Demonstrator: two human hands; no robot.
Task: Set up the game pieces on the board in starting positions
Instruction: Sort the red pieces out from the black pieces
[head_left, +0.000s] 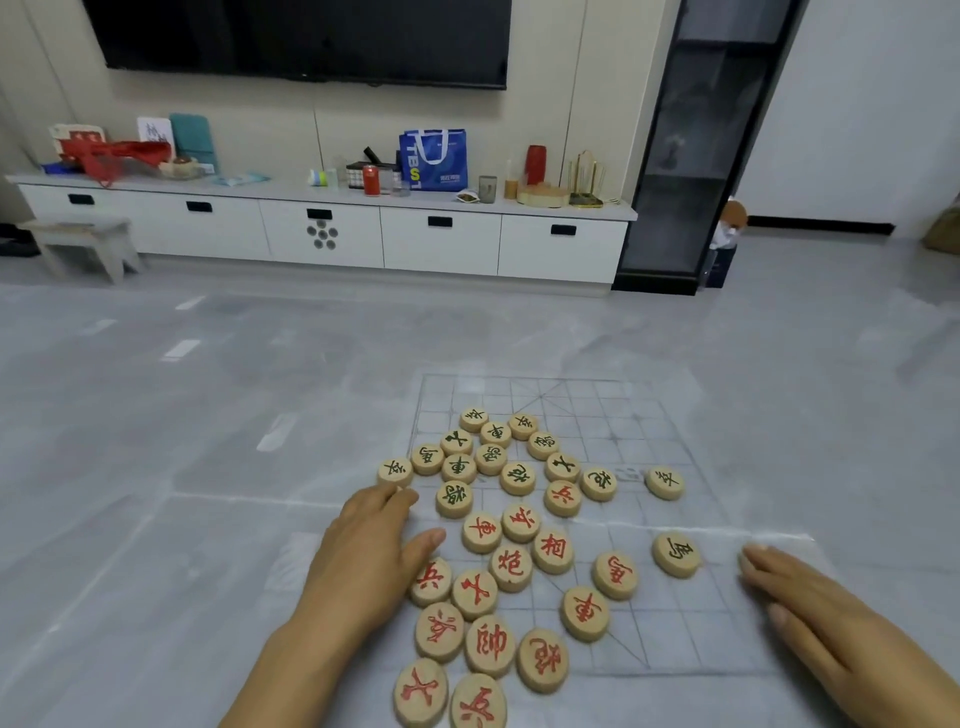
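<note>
A thin translucent game board (649, 431) with a printed grid lies on the grey floor. Several round wooden pieces sit jumbled on its left and middle: green-lettered ones (491, 459) farther away, red-lettered ones (488, 644) closer to me. One red piece (675, 555) lies apart on the right. My left hand (363, 556) rests flat on the board's left edge, fingers apart, touching a red piece (431, 581) and close to a green piece (395, 472). My right hand (831, 618) lies flat on the board's right edge, holding nothing.
A long white cabinet (322, 234) with drawers runs along the far wall under a dark screen (301, 36); a blue bag (434, 158), cans and boxes stand on it. A small stool (83, 244) is at left, a dark glass cabinet (691, 156) at right.
</note>
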